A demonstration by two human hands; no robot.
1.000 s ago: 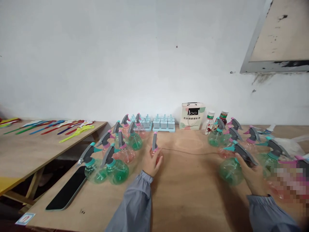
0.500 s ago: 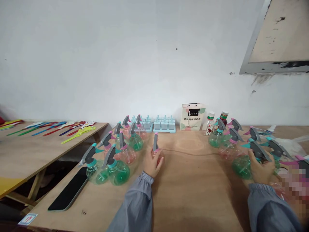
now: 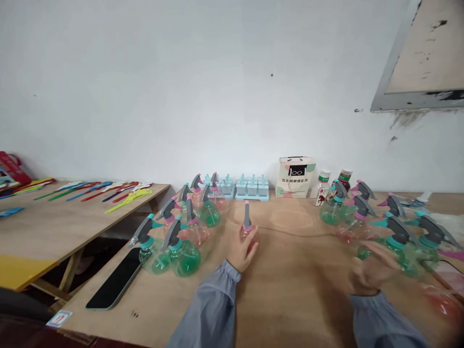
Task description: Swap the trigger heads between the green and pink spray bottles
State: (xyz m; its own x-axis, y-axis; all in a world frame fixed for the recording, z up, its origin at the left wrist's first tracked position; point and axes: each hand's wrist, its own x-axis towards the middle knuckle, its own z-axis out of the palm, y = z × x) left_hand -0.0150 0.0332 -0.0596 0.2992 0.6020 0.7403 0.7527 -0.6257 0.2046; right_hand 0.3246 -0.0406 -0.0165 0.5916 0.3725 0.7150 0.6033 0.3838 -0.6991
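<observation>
Our left hand [image 3: 241, 252] clasps a half-hidden pink spray bottle [image 3: 247, 225], but whether our blurred right hand [image 3: 372, 268] grips anything, we cannot tell.

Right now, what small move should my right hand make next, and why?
I'd probably draw the right hand toward the left hand, away from the green spray bottle behind it. They overlap in view, contact unclear, and other spray bottles stand close by, so a brush could knock one. The left hand grips the pink spray bottle.
</observation>
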